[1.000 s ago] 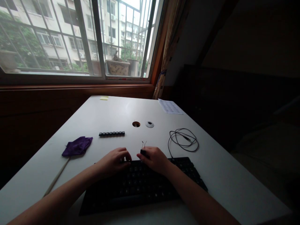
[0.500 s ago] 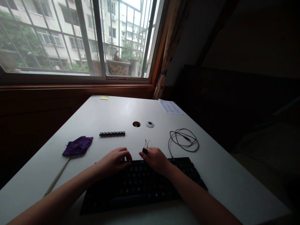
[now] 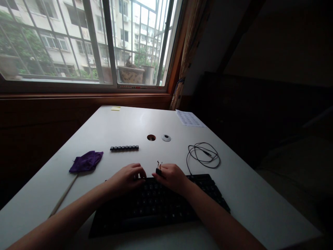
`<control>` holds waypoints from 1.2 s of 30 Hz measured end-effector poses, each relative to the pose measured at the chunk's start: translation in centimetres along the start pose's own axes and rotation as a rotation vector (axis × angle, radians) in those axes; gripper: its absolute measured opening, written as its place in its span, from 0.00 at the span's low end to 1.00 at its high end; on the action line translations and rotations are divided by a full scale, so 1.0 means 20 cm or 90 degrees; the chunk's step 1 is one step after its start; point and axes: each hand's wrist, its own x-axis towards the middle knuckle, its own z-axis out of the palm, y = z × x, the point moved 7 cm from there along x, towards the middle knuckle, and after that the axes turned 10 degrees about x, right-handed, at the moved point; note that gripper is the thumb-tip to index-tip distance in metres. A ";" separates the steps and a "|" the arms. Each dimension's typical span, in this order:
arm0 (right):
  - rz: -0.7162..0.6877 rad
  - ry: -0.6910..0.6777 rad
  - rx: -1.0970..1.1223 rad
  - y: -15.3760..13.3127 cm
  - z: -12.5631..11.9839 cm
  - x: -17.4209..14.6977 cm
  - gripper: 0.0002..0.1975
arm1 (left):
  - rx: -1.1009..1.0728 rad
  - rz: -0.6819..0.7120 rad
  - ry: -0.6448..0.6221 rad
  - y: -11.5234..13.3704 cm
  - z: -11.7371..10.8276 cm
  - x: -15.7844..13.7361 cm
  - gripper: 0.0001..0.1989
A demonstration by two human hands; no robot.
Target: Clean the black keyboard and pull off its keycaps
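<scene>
A black keyboard lies at the near side of the white desk, partly covered by my forearms. My left hand rests at its back edge, fingers curled down over the edge and thumb on the top keys. To the right of it, my right hand is closed above the back rows of keys. Pinched there between thumb and fingers is a small black keycap puller, its two thin wire prongs pointing up and away from me. Beyond my left hand, several black keycaps stand in a row.
A purple cloth on a pale stick lies at the left. The keyboard's coiled cable is on the right. Farther back are a cable hole, its round cover, a printed sheet and a yellow note.
My right hand has shifted slightly left and tilted the keycap puller, so its prongs sit lower and nearer my left hand. The left hand has stayed in place.
</scene>
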 end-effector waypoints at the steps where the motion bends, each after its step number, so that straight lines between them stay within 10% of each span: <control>1: -0.010 -0.002 -0.010 0.00 0.00 0.00 0.18 | 0.000 -0.001 -0.001 0.00 0.00 0.00 0.05; 36: 0.044 -0.005 0.129 0.05 0.00 0.01 0.20 | 0.001 -0.006 -0.008 0.00 0.00 0.00 0.06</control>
